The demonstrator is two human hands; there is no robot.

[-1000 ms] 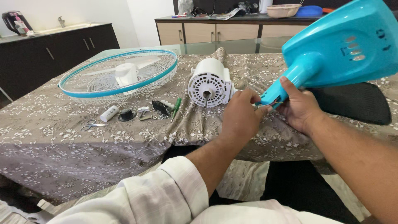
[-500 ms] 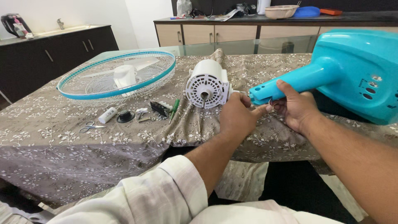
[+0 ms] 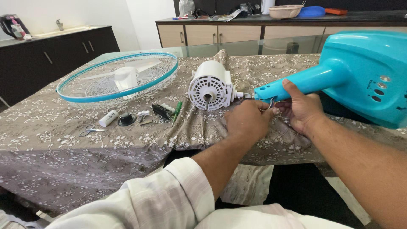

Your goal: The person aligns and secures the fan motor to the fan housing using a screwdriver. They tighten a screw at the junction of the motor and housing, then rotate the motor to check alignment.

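Note:
My right hand grips the neck of a turquoise fan stand that lies tilted on the table, its wide base with round buttons to the right. My left hand is closed just under the neck's open end, pinching thin wires that come out of it. A white fan motor housing lies on its side just left of the neck's tip, its shaft end facing me. The wires between motor and neck are mostly hidden by my fingers.
A fan grille with a turquoise rim and white blades lies flat at the left. Scissors, a white tube, a black cap, screws and a green screwdriver lie on the floral tablecloth. Cabinets stand behind.
The turquoise stand has swung down from upright to nearly level, its neck now pointing at the motor. Both hands have stayed at the neck's end.

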